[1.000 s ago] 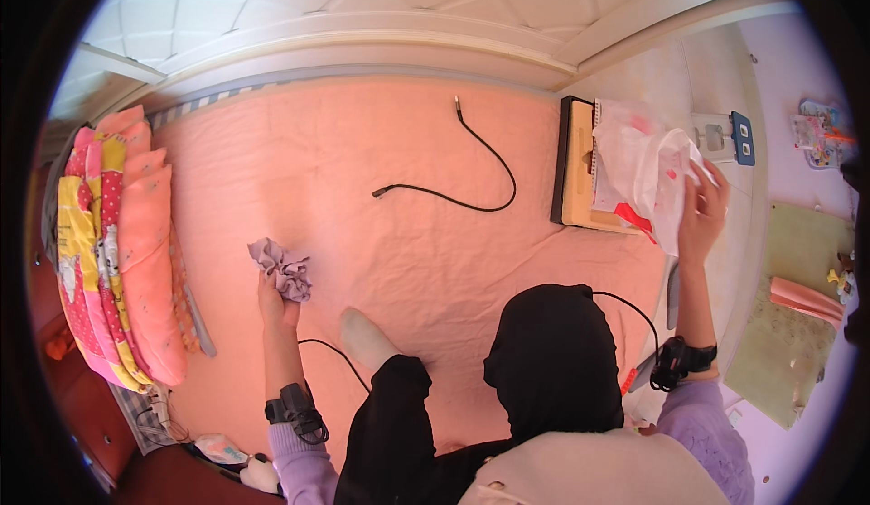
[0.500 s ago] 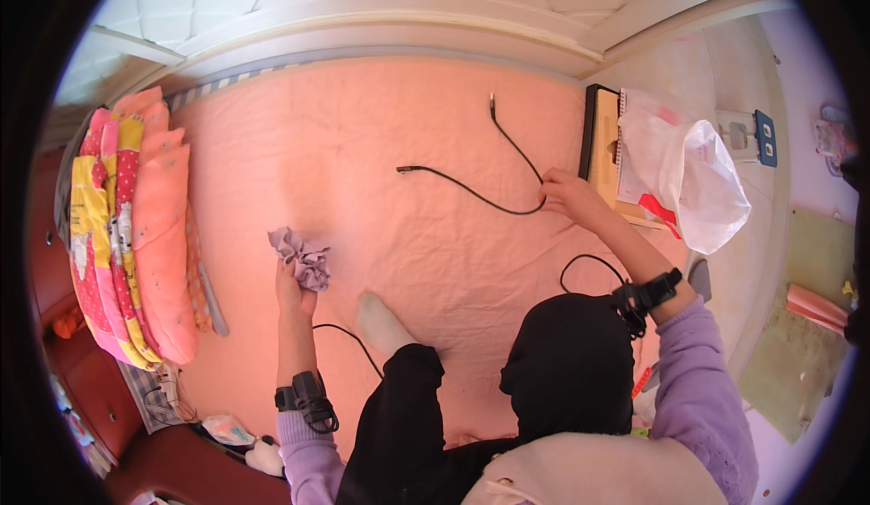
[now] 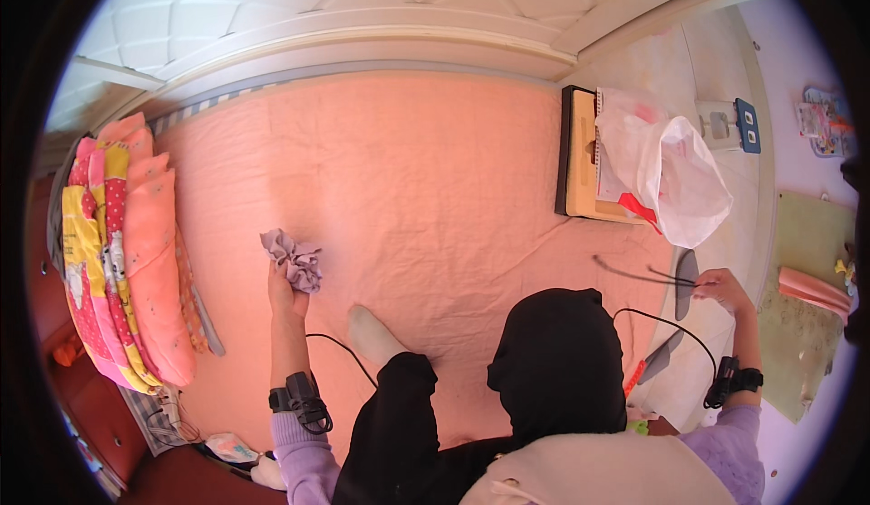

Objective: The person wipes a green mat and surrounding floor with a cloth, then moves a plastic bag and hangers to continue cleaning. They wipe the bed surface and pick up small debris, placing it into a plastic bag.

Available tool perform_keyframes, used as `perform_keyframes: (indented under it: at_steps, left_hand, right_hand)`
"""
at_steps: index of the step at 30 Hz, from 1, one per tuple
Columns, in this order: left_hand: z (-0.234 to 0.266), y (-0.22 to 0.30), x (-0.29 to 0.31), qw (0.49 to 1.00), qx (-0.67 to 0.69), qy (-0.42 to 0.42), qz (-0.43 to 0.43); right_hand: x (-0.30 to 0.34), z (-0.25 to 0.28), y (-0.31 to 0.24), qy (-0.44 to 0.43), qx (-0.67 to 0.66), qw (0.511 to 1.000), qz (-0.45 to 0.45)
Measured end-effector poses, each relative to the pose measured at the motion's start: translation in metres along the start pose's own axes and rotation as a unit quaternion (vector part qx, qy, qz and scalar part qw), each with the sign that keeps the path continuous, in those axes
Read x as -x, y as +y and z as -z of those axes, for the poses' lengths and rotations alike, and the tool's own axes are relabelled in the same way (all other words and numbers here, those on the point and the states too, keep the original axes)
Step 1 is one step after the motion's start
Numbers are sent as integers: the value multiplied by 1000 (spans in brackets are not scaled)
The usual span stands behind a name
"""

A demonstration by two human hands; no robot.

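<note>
Out past the bed's right edge, my right hand (image 3: 723, 289) is closed on a short black cable (image 3: 634, 277). Its two loose lengths trail left over the bed and look blurred. At the left of the bed, my left hand (image 3: 286, 293) is closed around the base of a ruffled lilac bunch (image 3: 295, 259), of paper or cloth, I cannot tell which. The bunch stands up above my fingers. Black straps with small devices sit on both wrists, each with its own thin cord.
An orange sheet (image 3: 408, 170) covers the bed. Folded bright quilts (image 3: 127, 251) are stacked at the left. On the right lie a black-edged wooden box (image 3: 580, 188) and a white plastic bag (image 3: 689, 188). My bent legs (image 3: 562, 369) take up the near middle.
My right hand has swung right and toward me, lifting the black cable off the middle of the bed and past its right edge. My left hand still holds the lilac bunch.
</note>
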State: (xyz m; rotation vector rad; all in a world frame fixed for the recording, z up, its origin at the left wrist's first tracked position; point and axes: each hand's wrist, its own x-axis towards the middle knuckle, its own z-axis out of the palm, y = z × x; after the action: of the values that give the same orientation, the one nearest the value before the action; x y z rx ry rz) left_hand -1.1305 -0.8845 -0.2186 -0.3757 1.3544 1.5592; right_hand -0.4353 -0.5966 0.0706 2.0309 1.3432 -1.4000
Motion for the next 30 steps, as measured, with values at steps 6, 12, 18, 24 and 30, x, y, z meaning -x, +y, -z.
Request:
perform_keyframes:
  at_steps: [6, 12, 18, 24, 30]
  left_hand:
    - [5, 0, -5, 999, -19, -23, 11]
    - [7, -1, -1, 1000, -8, -7, 1]
    - [15, -2, 6, 1000, -3, 12, -17]
    - [11, 2, 13, 999, -7, 37, -17]
    - [17, -1, 25, 998, -6, 49, -25]
  right_hand:
    - [-51, 34, 73, 286, -66, 954, 61]
    - [-139, -31, 90, 217, -15, 975, 54]
    - [-136, -126, -13, 4, 101, 991, 92]
    - [-153, -270, -190, -169, 117, 891, 406]
    - [-210, -335, -259, 87, 296, 711, 631]
